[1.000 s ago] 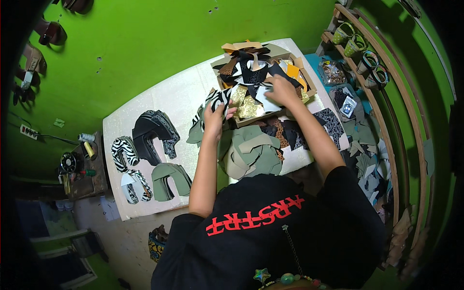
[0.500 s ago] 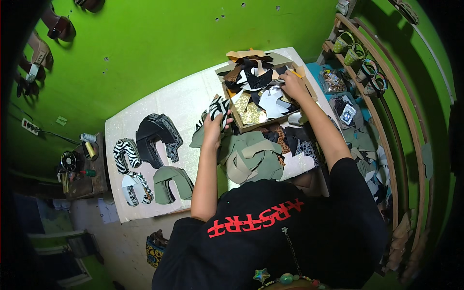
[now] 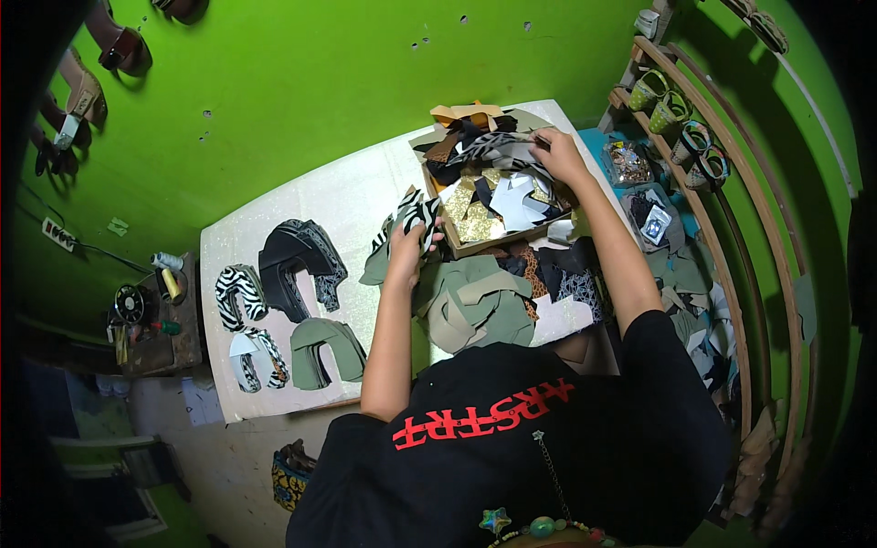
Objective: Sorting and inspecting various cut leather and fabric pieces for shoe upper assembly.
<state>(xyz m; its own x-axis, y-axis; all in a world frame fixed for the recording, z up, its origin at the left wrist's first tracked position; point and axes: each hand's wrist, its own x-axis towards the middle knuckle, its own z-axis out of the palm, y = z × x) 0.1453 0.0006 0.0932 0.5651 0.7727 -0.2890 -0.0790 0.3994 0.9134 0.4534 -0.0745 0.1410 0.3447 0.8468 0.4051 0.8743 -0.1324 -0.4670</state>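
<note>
My left hand (image 3: 406, 248) is closed on a small bunch of zebra-print pieces (image 3: 417, 211), just left of a shallow cardboard box (image 3: 498, 238). Green pieces show beneath that bunch. At the box's far right, my right hand (image 3: 559, 155) pinches the end of a black-and-grey striped piece (image 3: 496, 149), which stretches leftward over the other scraps. Inside the box lie white jagged offcuts (image 3: 523, 203) and glittery gold pieces (image 3: 475, 219). A loose heap of green and beige pieces (image 3: 480, 306) spreads in front of the box.
On the table's left sit stacks of arch-shaped cutouts: black (image 3: 283, 260), zebra-print (image 3: 239, 297) and green (image 3: 320, 352). Leopard-print and black scraps (image 3: 539, 274) lie by the box. A wooden rack (image 3: 699, 183) with small shoes stands right; a little bench (image 3: 164, 315) holds thread spools.
My right hand has drawn up the striped piece, which now covers the black and white scraps in the box's far part. My left hand keeps its zebra-print bunch nearly in place.
</note>
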